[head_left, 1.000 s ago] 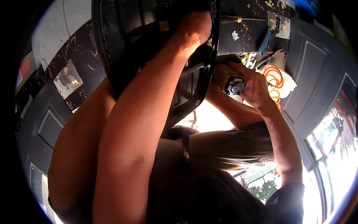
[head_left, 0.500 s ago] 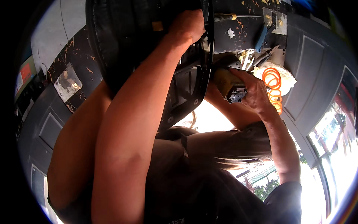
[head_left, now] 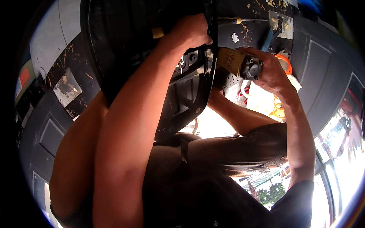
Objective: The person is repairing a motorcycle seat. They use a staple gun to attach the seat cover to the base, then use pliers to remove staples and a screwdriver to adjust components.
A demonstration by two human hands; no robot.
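Note:
A black motorcycle seat (head_left: 178,102), underside up with its plastic base showing, leans over my lap. Along its right rim, my left hand (head_left: 193,31) is closed on the edge of the black seat cover (head_left: 93,49), fingers curled and partly hidden. My right hand (head_left: 270,70) is wrapped round a yellow and black air staple gun (head_left: 232,62). The gun's round end cap points toward me, and its body lies right beside the seat's right edge, just below my left hand. Its nose is hidden, so I cannot tell whether it touches the cover.
An orange coiled air hose (head_left: 279,108) hangs behind my right wrist. On the dark, worn bench top lie a thin-shafted tool with a yellow and black handle (head_left: 232,20), a blue-handled tool (head_left: 267,40) and a white scrap (head_left: 235,37). Grey panelled doors (head_left: 319,60) stand at the right.
My right hand has raised the staple gun and turned it, bringing it closer to my left hand. The seat has shifted slightly left, and my left hand sits a little lower.

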